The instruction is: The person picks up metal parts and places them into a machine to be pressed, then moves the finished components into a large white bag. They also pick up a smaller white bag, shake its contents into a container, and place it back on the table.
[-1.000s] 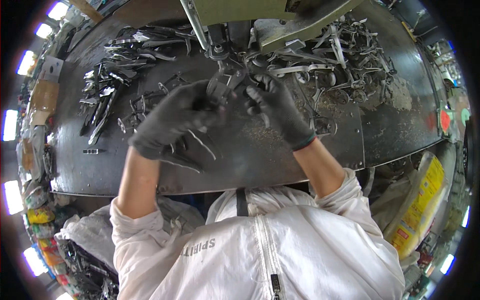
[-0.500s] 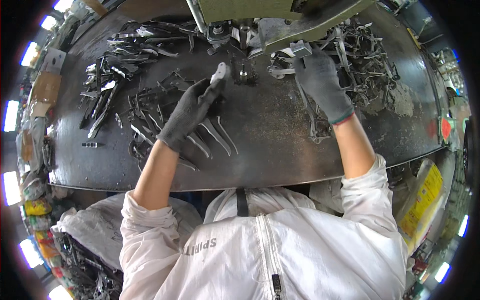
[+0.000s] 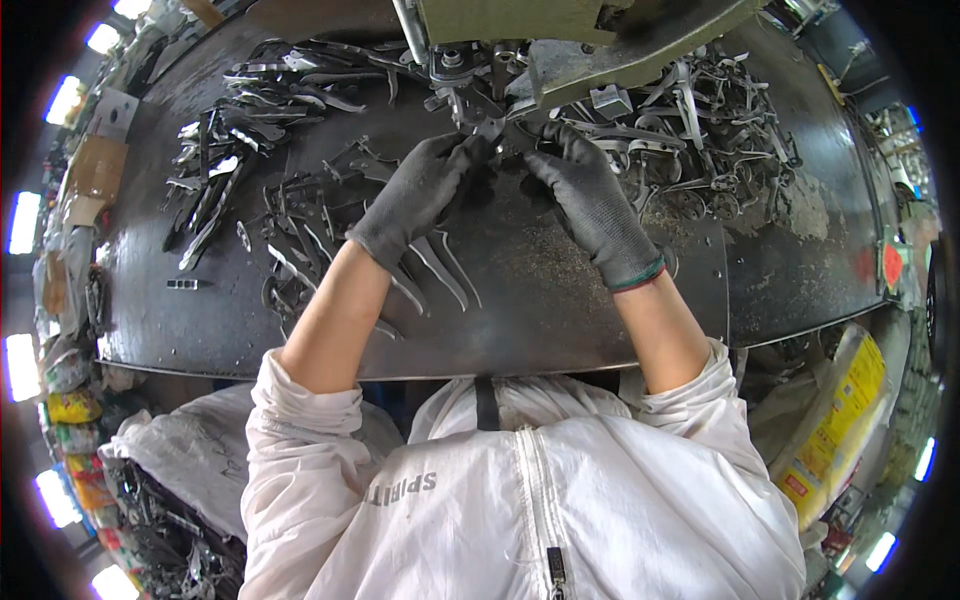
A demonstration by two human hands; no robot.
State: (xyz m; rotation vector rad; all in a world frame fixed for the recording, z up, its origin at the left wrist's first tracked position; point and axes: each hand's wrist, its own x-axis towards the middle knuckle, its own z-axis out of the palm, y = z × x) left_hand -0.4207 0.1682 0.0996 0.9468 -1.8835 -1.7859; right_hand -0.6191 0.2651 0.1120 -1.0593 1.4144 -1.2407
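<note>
Both of my hands wear dark grey knitted gloves and meet under the press head (image 3: pixel 520 22). My left hand (image 3: pixel 422 192) is closed on a flat, light grey metal piece (image 3: pixel 488 128), its end sticking out past the fingertips at the press's lower tooling. Just to its right, my right hand (image 3: pixel 592 200) has its fingers drawn together near that piece. Whatever sits between those fingers is too dark and small to make out. A few curved metal handles (image 3: pixel 438 272) lie on the table below my left wrist.
Left on the dark metal table (image 3: pixel 560 330) are heaps of curved metal handles (image 3: pixel 290 80) and, nearer, black metal parts (image 3: pixel 300 215). A tangled pile of metal linkages (image 3: pixel 700 120) spreads at the right, with a small metal block (image 3: pixel 610 101) beside the press.
My right hand has come from the right-hand pile to the middle, leaving the metal block behind. My left hand has moved slightly right with the flat metal piece, toward the press tooling.
</note>
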